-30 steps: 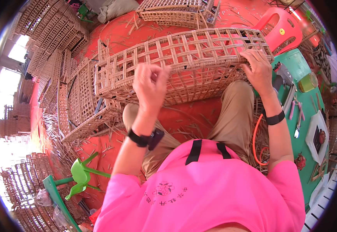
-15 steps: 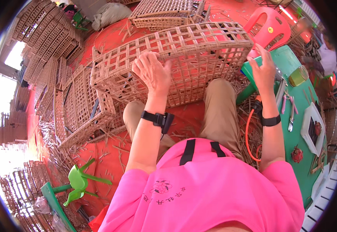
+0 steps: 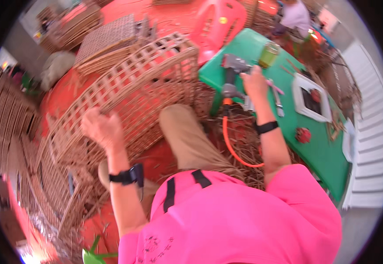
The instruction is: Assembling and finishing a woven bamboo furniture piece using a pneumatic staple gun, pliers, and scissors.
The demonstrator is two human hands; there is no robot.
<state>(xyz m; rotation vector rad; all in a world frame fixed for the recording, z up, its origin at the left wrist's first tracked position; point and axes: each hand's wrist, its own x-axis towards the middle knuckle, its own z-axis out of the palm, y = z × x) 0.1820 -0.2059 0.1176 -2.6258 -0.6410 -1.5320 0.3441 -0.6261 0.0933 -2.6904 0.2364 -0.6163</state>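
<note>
A large woven wicker basket frame with an open lattice leans across in front of my knees. My left hand, fingers curled, grips it at its near left part; motion blurs the fingertips. My right hand is over the green table, close beside a grey air nail gun with an orange hose. Blur and overlap hide whether its fingers close on the tool. Pink-handled pliers and a metal wrench lie just right of that hand.
On the table are a jar of yellowish liquid, a white tray and a dark red fruit-like object. A red plastic chair stands beyond. Stacked wicker panels are behind; another person is at the far right.
The view has swung to the right. My right hand has left the basket's right corner and moved over the table beside the nail gun. My left hand stays at the basket.
</note>
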